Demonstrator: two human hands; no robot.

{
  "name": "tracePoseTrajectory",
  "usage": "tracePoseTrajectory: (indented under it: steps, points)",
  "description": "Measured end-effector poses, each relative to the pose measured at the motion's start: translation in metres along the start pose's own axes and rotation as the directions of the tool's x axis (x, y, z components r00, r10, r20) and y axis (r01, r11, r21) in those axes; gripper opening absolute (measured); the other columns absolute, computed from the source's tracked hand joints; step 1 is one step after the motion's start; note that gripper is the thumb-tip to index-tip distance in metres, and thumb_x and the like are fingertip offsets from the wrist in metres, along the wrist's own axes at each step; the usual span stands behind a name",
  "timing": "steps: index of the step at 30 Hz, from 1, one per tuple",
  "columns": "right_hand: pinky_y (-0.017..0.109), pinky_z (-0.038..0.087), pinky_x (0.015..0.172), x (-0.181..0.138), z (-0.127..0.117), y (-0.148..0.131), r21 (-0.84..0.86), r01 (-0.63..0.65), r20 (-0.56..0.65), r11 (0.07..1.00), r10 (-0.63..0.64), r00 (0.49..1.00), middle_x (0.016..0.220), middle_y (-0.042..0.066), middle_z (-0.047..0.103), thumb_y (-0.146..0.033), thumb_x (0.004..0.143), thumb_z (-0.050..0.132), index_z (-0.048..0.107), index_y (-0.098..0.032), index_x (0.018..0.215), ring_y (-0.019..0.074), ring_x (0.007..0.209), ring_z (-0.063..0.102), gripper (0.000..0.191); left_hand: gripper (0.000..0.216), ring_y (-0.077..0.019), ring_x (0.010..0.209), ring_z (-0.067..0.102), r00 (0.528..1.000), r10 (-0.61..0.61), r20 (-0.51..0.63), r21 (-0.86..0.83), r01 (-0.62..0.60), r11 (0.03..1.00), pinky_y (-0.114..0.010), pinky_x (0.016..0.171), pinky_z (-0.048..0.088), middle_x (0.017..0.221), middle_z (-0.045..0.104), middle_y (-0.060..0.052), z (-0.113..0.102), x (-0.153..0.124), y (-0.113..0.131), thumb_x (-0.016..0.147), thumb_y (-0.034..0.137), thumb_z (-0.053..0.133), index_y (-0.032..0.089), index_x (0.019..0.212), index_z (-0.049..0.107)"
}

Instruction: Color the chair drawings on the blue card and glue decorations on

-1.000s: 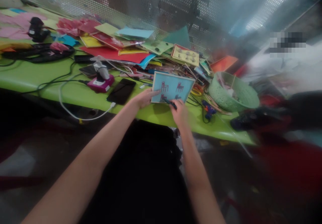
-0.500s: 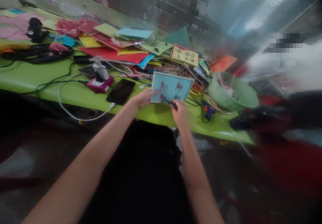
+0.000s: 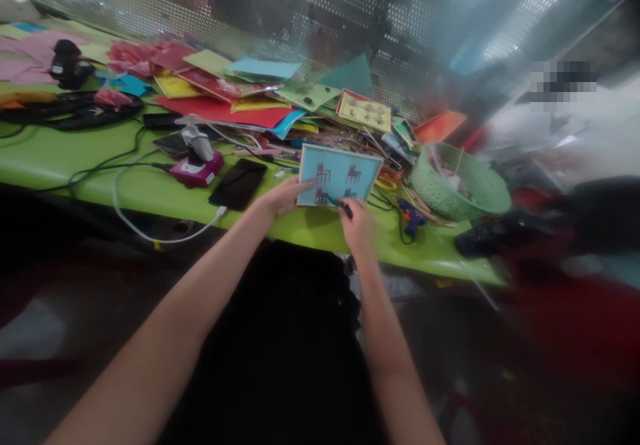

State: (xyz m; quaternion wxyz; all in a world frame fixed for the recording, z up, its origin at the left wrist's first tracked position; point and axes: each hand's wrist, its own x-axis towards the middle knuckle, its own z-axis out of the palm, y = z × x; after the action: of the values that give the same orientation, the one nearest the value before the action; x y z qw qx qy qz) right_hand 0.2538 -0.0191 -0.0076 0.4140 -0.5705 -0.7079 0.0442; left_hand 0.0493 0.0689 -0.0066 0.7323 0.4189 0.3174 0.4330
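A light blue card with a pale border and dark red chair drawings is held tilted up over the front of the table. My left hand grips its left edge, thumb on the face. My right hand is closed round a dark pen, its tip at the lower chair drawings. Left of the card lies a black smartphone. On the right, a glue gun rests near the table edge.
The green table carries a purple power adapter with cables and a white charging cable. Behind are piled coloured papers. A green basket stands right. A blurred person in white is at far right.
The view has shifted very slightly. Both hands keep their hold on the card and pen, and the pen tip stays around the lower drawings.
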Motion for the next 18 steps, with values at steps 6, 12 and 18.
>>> tracePoseTrajectory:
  steps: [6, 12, 18]
  points:
    - [0.042, 0.057, 0.091, -0.0007, -0.0001, -0.0001, 0.013, -0.015, -0.026, 1.000, 0.015, 1.000, 0.104, 0.010, 0.072, -0.025, 0.099, 0.055, 0.073, -0.021, 0.107, 0.0260, 0.099, 0.070, 0.020, 0.026, -0.0257, 0.096, 0.078, 1.000, 0.014, 0.003, 0.003, -0.014, 1.000, -0.043, 0.099, 0.060, 0.106, 0.081, -0.016, -0.0027, 0.0021, -0.0026, 0.088, 0.028, 0.076, 0.011, 0.108, 0.077]
    - [0.042, 0.057, 0.093, -0.0014, 0.0003, 0.0010, 0.022, -0.019, -0.027, 1.000, 0.019, 0.999, 0.106, 0.011, 0.072, -0.026, 0.100, 0.054, 0.073, -0.021, 0.109, 0.0262, 0.101, 0.070, 0.021, 0.026, -0.0263, 0.099, 0.078, 1.000, 0.005, 0.010, 0.016, -0.006, 1.000, -0.043, 0.099, 0.061, 0.107, 0.081, -0.016, -0.0043, 0.0037, -0.0033, 0.090, 0.027, 0.073, 0.011, 0.111, 0.077]
    - [0.041, 0.056, 0.092, -0.0015, -0.0009, -0.0010, 0.016, -0.016, -0.020, 1.000, 0.016, 1.000, 0.105, 0.010, 0.072, -0.026, 0.099, 0.055, 0.074, -0.021, 0.107, 0.0255, 0.099, 0.069, 0.021, 0.025, -0.0274, 0.100, 0.078, 1.000, 0.004, 0.009, 0.012, -0.004, 1.000, -0.044, 0.100, 0.060, 0.107, 0.081, -0.017, -0.0058, 0.0069, -0.0054, 0.092, 0.023, 0.070, 0.009, 0.112, 0.076]
